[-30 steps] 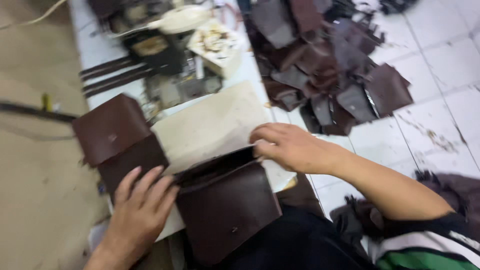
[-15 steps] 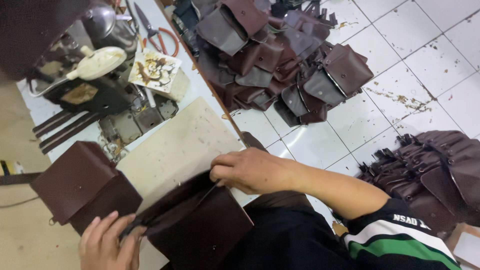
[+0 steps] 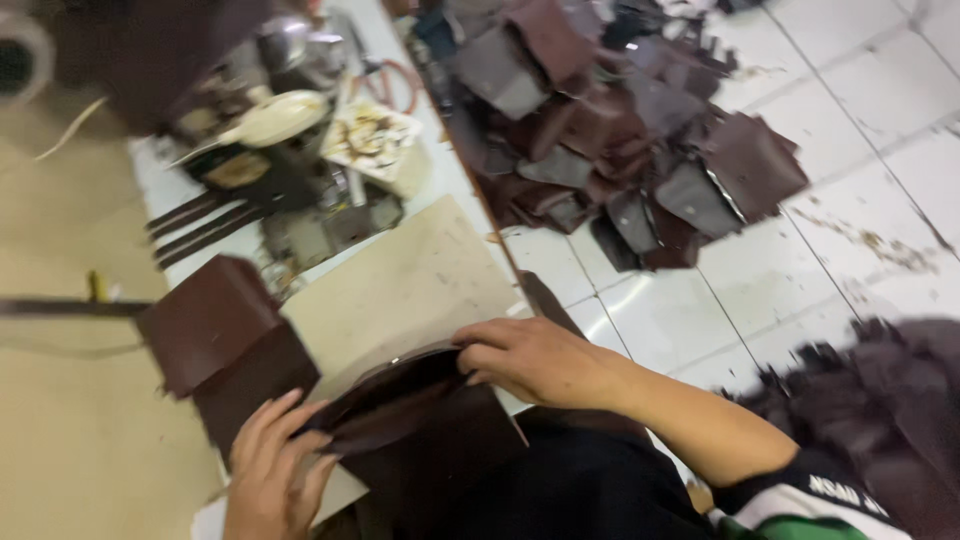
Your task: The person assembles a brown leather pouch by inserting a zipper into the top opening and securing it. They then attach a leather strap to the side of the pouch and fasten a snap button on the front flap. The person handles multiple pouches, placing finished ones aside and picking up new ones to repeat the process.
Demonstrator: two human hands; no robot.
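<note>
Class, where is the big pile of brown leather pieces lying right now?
The pile of leather pieces lies on the white tiled floor, upper right in the head view, beside the workbench edge.

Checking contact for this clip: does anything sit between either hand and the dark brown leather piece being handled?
Nothing visible does. The right hand grips the upper edge of the brown leather piece directly, and the left hand touches its left end, fingers on the leather, at the edge of the pale work board.

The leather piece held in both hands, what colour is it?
Dark brown leather piece, clearest in the head view.
</note>
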